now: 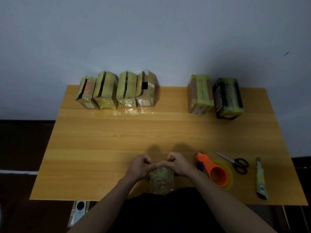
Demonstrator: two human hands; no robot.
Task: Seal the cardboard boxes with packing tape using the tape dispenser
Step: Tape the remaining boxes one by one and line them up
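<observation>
Both hands work at the near edge of the table (101,148), close to the person's body. Left hand (140,167) and right hand (179,164) each curl round the far end of a small box (161,180), fingers bent over its top, apparently pressing the flaps shut. This box is already thick with yellowish tape.

Tape dispenser (213,170), orange, lies untouched just to the right of the right hand, roll end toward the person. Scissors (235,161) beyond it, then a utility knife (261,179) nearer the right edge.

Far side, by the wall: a row of four boxes (116,91) on the left, touching one another, top flaps gaping, dark slots showing. Two more boxes (214,95) stand on the right, well apart from the row, tops taped over; they look finished.

Judgement: step in hand is closing the flaps before taping. To do it well, bring the flap edges together flush and keep one hand holding them down while the other takes up the dispenser. Start the strip down one end face, draw it firmly along the seam, and carry it over the other end. Loose flaps would leave a wrinkled seal.
</observation>
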